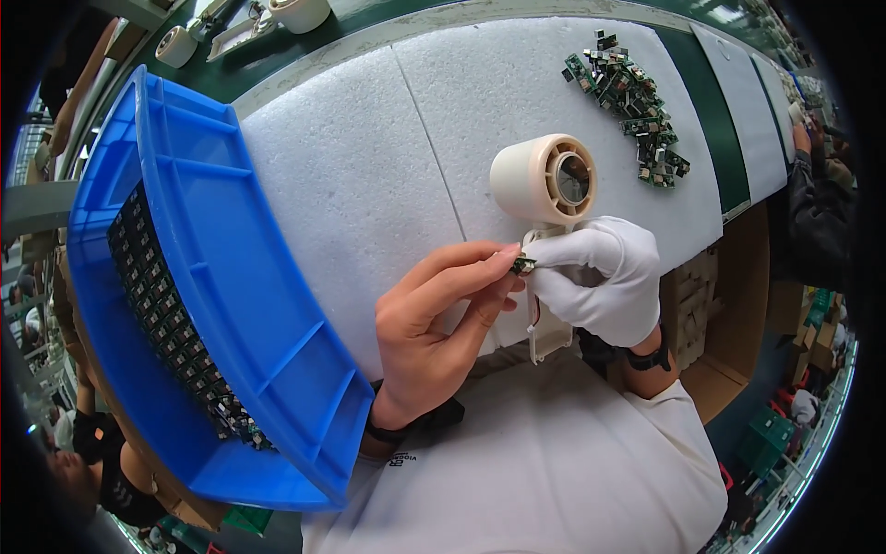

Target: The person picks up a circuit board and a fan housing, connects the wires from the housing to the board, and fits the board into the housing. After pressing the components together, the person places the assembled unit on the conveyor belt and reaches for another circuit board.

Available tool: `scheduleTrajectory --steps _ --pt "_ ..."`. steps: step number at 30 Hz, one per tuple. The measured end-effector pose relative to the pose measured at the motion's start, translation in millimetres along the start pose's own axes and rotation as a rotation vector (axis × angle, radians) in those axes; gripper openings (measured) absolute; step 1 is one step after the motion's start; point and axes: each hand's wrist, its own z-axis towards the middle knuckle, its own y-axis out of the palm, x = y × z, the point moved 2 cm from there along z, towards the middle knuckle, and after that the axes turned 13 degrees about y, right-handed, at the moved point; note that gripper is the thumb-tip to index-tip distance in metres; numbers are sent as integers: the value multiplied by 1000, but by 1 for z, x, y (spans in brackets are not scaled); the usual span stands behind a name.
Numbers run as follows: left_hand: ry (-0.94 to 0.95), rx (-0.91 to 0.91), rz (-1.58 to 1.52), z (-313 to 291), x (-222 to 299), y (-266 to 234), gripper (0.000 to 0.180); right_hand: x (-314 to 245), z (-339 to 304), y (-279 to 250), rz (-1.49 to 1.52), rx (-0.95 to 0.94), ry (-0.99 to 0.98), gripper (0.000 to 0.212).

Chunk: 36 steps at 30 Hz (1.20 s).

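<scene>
My bare left hand point(441, 319) pinches a small green circuit board point(523, 265) between thumb and fingertips. My right hand point(600, 277), in a white glove, meets it at the same board and also grips the handle of a cream hand-held fan point(544, 180). The fan's round head faces up and right, its lower handle point(546, 337) pointing toward my body. Both hands are over the white foam sheet point(369, 166).
A large blue plastic bin point(212, 277) stands tilted at the left, with rows of small circuit boards point(161, 305) inside. A pile of several green boards point(632, 97) lies far right on the foam. Cardboard boxes point(697, 305) sit under the table edge. Another person's sleeve point(817, 198) is at far right.
</scene>
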Motion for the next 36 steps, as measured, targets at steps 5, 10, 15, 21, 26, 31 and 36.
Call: scheduleTrajectory --steps 5,10,15,21,26,31,36 --pt "-178 49 -236 -2 6 -1 36 4 2 -7 93 -119 72 22" --pt "-222 67 -282 0 4 -1 38 9 3 -6 108 -153 24 19" --pt "-223 73 -237 -3 2 -2 38 8 6 -5 82 -160 29 20" --pt "-161 73 -114 -5 -1 0 37 9 10 -5 9 -170 0 19" --pt "-101 63 -53 -4 -3 -1 33 11 9 -1 19 -137 6 20" --pt "-125 152 -116 -4 -2 7 30 16 7 -1 125 -142 34 21" --pt "-164 153 -198 -4 0 8 29 15 3 -3 99 -164 47 20"
